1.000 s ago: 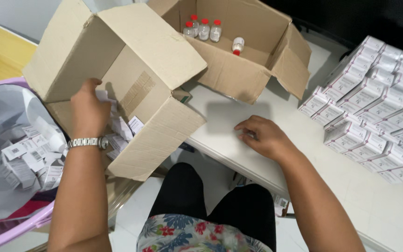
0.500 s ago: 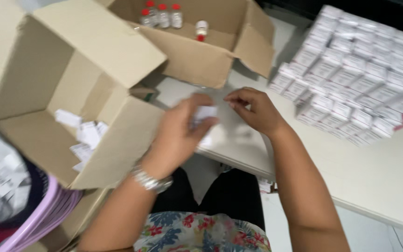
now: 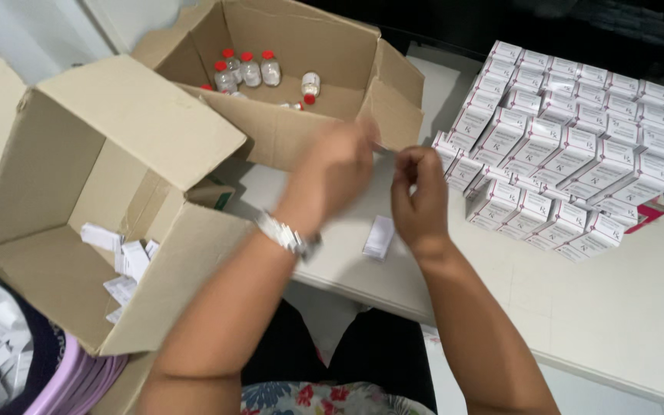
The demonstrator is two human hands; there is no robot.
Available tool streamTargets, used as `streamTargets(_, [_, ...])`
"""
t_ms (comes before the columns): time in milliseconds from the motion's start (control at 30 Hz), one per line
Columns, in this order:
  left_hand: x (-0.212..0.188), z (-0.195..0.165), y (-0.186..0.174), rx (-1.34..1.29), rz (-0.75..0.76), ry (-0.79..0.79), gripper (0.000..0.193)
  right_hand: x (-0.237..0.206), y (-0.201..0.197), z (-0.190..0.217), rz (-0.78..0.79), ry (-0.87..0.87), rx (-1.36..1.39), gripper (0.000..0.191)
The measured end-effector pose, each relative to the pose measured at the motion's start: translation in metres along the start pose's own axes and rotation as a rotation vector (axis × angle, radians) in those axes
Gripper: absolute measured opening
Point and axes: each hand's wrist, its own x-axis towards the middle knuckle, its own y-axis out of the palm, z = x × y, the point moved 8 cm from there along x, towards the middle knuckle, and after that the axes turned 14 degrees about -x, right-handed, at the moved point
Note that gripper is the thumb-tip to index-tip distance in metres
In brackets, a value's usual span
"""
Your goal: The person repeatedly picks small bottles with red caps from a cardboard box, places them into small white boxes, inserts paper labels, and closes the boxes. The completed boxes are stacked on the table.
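Note:
My left hand [image 3: 336,173], blurred and with a metal watch on the wrist, and my right hand [image 3: 420,200] meet above the white table [image 3: 616,307]. Both pinch a small flat white piece [image 3: 383,146], which is thin and blurred. A folded white piece [image 3: 379,236] lies on the table just under my hands. An open cardboard box [image 3: 217,261] at my left holds several loose white folded pieces [image 3: 121,265]. Behind my hands a second open cardboard box [image 3: 393,107] holds red-capped glass vials [image 3: 249,69], some upright and some lying down.
Many small white cartons [image 3: 562,146] are stacked in rows at the right of the table. A purple basket [image 3: 78,369] with white pieces sits at the lower left. The table's near edge runs along my lap.
My left hand came out of the left box with a white piece and rose over the table. My right hand lifted off the table to meet it. The view shifted right.

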Motion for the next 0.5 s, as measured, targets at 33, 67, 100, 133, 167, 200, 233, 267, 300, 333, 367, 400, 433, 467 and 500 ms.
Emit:
streamTargets(33, [0.03,0.013,-0.013,-0.001,-0.022,-0.051,0.01,-0.002,0.007,0.0,0.081,0.029,0.021,0.014])
streamTargets(67, [0.053,0.019,-0.029,-0.023,-0.065,-0.013,0.013,-0.004,0.012,0.001,0.162,0.053,0.041,0.016])
streamTargets(100, [0.077,0.028,-0.046,-0.043,-0.11,0.026,0.017,-0.006,0.019,0.003,0.243,0.073,0.061,0.018])
streamTargets(133, [0.103,0.041,-0.056,0.104,-0.077,0.024,0.025,-0.005,0.021,0.011,0.269,0.003,0.003,0.019])
streamTargets(167, [0.125,0.054,-0.063,0.25,-0.045,0.022,0.034,-0.005,0.023,0.018,0.294,-0.067,-0.056,0.02])
streamTargets(200, [0.138,0.077,-0.067,0.375,0.035,-0.091,0.027,-0.006,0.025,0.026,0.321,-0.133,-0.117,0.021])
streamTargets(233, [0.145,0.1,-0.07,0.499,0.114,-0.206,0.021,-0.005,0.027,0.027,0.351,-0.13,-0.141,0.021])
streamTargets(267, [0.148,0.118,-0.078,0.526,0.117,-0.298,0.02,-0.003,0.03,0.028,0.382,-0.125,-0.164,0.02])
streamTargets(300, [0.15,0.133,-0.083,0.55,0.122,-0.392,0.02,-0.002,0.033,0.028,0.414,-0.118,-0.189,0.02])
streamTargets(333, [0.147,0.146,-0.086,0.533,0.144,-0.471,0.033,0.001,0.032,0.031,0.399,-0.135,-0.181,0.018])
streamTargets(367, [0.14,0.16,-0.087,0.514,0.167,-0.552,0.05,0.003,0.032,0.034,0.388,-0.151,-0.174,0.016])
streamTargets(400, [0.135,0.172,-0.086,0.528,0.203,-0.624,0.048,0.005,0.031,0.037,0.377,-0.166,-0.166,0.014])
streamTargets(433, [0.128,0.183,-0.084,0.554,0.247,-0.677,0.047,0.006,0.032,0.038,0.383,-0.166,-0.173,0.012])
streamTargets(467, [0.122,0.19,-0.084,0.574,0.281,-0.723,0.045,0.006,0.032,0.039,0.39,-0.168,-0.179,0.01])
streamTargets(500, [0.119,0.196,-0.083,0.591,0.302,-0.742,0.044,0.007,0.032,0.04,0.396,-0.17,-0.182,0.008])
